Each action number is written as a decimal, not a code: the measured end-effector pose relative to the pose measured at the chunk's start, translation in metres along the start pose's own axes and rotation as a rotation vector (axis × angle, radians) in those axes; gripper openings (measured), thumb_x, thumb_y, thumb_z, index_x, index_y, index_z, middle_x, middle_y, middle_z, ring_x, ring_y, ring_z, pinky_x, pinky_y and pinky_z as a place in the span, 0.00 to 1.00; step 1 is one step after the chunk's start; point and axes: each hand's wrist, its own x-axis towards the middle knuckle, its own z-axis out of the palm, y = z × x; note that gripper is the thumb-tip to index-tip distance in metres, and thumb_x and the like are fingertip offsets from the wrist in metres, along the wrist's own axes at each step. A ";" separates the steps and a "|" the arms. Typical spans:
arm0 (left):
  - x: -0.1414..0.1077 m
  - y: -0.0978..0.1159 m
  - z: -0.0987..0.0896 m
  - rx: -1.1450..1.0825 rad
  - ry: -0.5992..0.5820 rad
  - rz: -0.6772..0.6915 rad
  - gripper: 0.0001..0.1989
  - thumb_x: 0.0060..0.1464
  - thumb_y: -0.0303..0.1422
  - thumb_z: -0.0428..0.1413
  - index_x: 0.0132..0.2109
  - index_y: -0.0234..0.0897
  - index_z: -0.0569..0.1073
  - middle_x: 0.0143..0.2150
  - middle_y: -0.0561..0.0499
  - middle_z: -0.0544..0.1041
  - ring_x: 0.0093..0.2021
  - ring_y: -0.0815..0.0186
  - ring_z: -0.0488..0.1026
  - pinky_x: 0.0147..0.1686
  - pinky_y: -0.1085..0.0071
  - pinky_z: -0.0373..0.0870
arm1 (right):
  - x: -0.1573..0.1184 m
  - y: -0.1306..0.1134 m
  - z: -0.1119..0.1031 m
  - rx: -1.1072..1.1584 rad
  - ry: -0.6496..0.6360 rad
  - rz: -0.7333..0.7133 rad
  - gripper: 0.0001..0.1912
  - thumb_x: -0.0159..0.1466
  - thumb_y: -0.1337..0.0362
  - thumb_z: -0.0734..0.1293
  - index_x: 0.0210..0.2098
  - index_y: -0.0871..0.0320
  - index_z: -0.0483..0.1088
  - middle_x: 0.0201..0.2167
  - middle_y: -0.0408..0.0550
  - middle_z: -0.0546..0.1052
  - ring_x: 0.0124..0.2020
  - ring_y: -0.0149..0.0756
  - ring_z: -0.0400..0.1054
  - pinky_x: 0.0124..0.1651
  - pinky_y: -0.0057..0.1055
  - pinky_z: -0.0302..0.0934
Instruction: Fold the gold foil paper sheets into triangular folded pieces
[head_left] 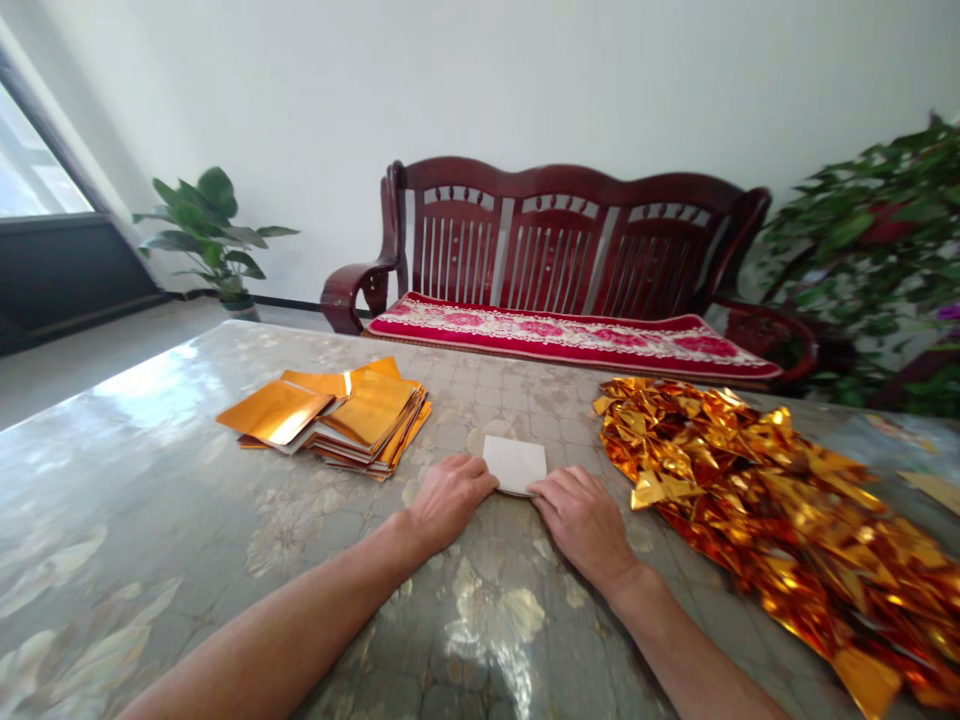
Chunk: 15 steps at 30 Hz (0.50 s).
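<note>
A small white-faced piece of paper (515, 463) lies on the table in front of me, its near edge looking doubled over. My left hand (454, 496) is closed at the paper's near left corner, fingertips pressed on the edge. At the near right corner, the fingers of my right hand (579, 515) pinch the same paper. To the left is a loose stack of gold foil paper sheets (375, 410), some showing white undersides. A long heap of folded gold foil pieces (750, 480) spreads along the right side.
The table (337, 600) has a glossy, flower-patterned cover. Clear plastic (892, 445) lies at the far right. Behind the table stands a dark red wooden bench (555, 240) with a red floral cushion (570, 335). Leafy plants (214, 235) stand on both sides.
</note>
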 end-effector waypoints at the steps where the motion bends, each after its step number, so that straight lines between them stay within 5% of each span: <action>1: 0.001 0.000 -0.001 -0.010 -0.003 -0.008 0.10 0.66 0.33 0.52 0.38 0.40 0.76 0.35 0.51 0.74 0.38 0.65 0.70 0.36 0.71 0.63 | 0.000 0.000 0.000 -0.001 -0.007 0.001 0.04 0.66 0.66 0.67 0.38 0.53 0.76 0.34 0.45 0.76 0.41 0.40 0.65 0.43 0.35 0.55; 15: 0.008 0.002 -0.015 -0.265 -0.078 -0.302 0.10 0.62 0.36 0.55 0.36 0.40 0.80 0.36 0.50 0.80 0.41 0.62 0.75 0.42 0.70 0.67 | 0.006 0.002 0.003 0.056 -0.050 0.091 0.09 0.69 0.63 0.64 0.32 0.53 0.74 0.30 0.45 0.76 0.36 0.38 0.65 0.39 0.33 0.54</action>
